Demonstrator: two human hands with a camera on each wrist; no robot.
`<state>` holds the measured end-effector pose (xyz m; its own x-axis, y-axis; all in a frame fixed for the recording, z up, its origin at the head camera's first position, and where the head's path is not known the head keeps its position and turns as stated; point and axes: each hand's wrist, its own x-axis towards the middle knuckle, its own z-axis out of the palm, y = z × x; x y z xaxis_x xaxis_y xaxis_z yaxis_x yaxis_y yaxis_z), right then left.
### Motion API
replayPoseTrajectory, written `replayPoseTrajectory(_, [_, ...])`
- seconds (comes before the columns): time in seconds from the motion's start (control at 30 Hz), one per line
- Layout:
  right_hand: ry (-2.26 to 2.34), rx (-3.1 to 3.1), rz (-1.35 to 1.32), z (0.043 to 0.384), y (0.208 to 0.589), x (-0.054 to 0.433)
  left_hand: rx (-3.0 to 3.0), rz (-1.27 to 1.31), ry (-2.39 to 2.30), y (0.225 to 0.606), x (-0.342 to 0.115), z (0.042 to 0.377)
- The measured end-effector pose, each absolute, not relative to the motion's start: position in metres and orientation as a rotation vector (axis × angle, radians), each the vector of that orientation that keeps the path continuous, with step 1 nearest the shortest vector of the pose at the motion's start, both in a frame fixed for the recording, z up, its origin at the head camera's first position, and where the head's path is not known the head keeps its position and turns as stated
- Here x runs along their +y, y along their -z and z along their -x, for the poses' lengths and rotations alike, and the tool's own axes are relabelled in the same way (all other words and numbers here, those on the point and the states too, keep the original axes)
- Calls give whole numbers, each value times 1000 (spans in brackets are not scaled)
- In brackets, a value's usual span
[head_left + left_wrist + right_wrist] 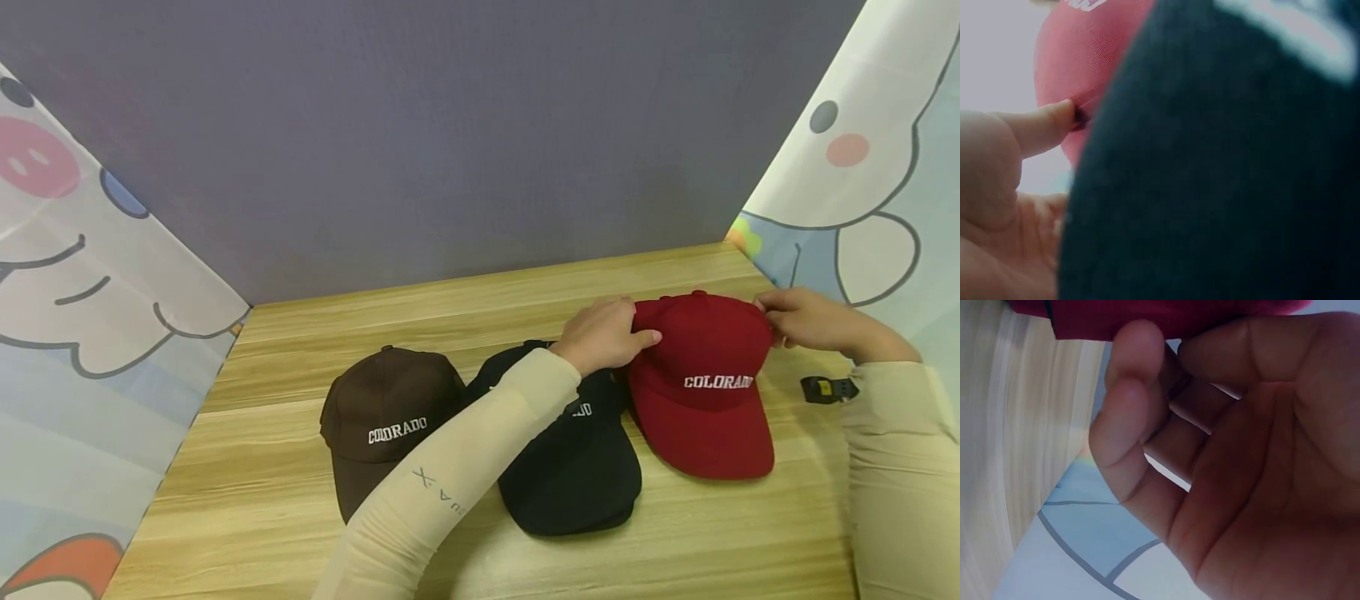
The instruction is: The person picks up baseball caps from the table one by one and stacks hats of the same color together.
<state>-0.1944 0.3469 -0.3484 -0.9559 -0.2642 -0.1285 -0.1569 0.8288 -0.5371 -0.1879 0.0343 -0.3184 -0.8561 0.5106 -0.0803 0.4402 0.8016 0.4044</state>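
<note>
A red cap (701, 350) with white COLORADO lettering faces me at the right of the table, its brim pointing toward me. My left hand (603, 333) pinches its left side; in the left wrist view the thumb (1047, 128) presses into a fold of the red cloth. On the other side my right hand (813, 321) pinches the cap's right edge, and the right wrist view shows curled fingers (1125, 425) under the red rim. Beneath my left forearm lies a black cap (573, 475), partly covered. It fills much of the left wrist view, blurred.
A brown COLORADO cap (390, 400) sits left of the black one, its brim partly behind my left sleeve. The wooden table (247, 500) meets a grey panel (465, 150) at the back and cartoon-printed sheets (900, 225) at the sides. A dark strap (825, 389) shows by my right wrist.
</note>
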Motion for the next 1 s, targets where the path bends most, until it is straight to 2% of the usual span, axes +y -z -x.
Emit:
replayPoseTrajectory(0.37, [763,2769,319,195,349,342,2782,-734,-505,319,38,180])
replayPoseTrajectory(0.53, [744,2771,318,194,349,341,2747,-925,-440,317,45,167])
replayPoseTrajectory(0.73, [733,2796,324,196,349,342,2683,-1158,-125,314,54,148])
replayPoseTrajectory(1.0, [754,2910,364,194,342,332,2646,-1093,79,317,62,135])
